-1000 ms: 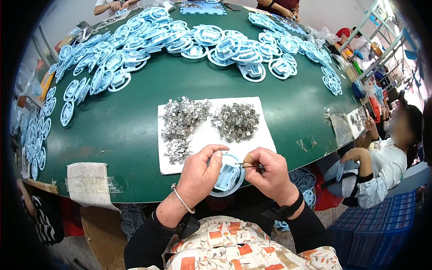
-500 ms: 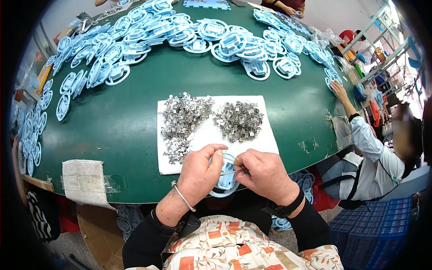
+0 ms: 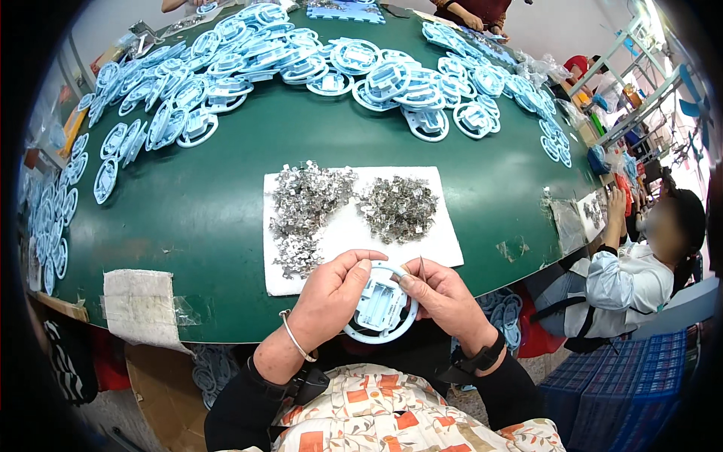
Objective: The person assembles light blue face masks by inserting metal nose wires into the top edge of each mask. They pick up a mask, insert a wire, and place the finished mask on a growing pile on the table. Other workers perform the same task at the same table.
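Green table (image 3: 188,218) crowded with blue plastic rings (image 3: 392,75).

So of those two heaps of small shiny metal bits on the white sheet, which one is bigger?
The left heap of small silvery metal pieces: it trails down the white sheet toward the left hand, while the right heap is a compact round clump.

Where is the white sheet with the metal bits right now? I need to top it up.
In the head view the white sheet lies on the green table at its near edge, centre, just beyond the left hand and right hand holding a light-blue ring part.
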Motion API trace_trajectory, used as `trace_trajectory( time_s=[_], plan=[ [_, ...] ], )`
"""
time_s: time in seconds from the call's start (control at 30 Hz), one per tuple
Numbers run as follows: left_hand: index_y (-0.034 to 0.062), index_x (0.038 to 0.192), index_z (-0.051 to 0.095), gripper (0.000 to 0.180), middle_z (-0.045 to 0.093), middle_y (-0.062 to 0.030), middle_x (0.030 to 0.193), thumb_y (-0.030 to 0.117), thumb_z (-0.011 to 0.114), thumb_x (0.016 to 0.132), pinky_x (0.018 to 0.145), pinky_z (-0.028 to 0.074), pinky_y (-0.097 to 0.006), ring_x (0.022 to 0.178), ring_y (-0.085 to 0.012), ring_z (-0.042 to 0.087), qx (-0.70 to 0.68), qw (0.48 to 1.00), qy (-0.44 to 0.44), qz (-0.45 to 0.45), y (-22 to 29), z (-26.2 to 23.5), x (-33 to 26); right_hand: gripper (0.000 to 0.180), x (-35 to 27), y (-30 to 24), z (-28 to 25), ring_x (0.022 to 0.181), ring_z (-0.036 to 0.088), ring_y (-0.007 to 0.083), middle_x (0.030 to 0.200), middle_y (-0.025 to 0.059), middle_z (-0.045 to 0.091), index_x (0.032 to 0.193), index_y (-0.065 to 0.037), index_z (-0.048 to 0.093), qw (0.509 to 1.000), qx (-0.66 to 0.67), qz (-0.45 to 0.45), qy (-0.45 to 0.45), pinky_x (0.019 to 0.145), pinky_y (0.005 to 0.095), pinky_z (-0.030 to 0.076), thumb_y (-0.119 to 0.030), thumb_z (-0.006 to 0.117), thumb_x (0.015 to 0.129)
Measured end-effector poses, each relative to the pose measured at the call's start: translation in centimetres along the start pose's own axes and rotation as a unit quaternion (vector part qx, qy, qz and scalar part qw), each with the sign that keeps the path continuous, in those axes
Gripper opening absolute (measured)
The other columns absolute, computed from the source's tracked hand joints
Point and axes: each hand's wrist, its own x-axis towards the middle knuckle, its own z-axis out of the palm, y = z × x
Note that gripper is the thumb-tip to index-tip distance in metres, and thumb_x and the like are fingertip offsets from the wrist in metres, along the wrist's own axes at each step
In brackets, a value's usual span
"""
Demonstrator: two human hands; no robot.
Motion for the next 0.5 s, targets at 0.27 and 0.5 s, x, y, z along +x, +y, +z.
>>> trace_trajectory(
  time_s=[0.27, 0.5],
  plan=[
    [0.0004, 0.133, 0.062, 0.043, 0.066, -0.0158, 0.106, 0.017, 0.066, 0.093, 0.081, 0.054, -0.035, 0.091, -0.0246, 0.067, 0.277, 0.942, -0.086, 0.168, 2.2, -0.7, -0.4, 0.023, -0.8, -0.3, -0.3, 0.059, 0.051, 0.0004, 0.075, -0.0042, 0.06, 0.107, -0.004, 0.062, 0.999, 0.03, 0.03, -0.031, 0.05, 0.0163, 0.04, -0.027, 0.062, 0.104],
    [-0.0035, 0.137, 0.051, 0.045, 0.064, -0.0187, 0.109, 0.02, 0.057, 0.1, 0.081, 0.054, -0.037, 0.094, -0.0292, 0.067, 0.307, 0.92, -0.073, 0.233, 1.0, 0.0, -0.6, 0.029, -1.0, -0.3, -0.5, 0.056, 0.049, 0.0007, 0.074, -0.0033, 0.06, 0.105, -0.005, 0.062, 0.984, 0.164, 0.045, -0.057, 0.048, 0.0159, 0.036, -0.033, 0.059, 0.106]
  ],
)
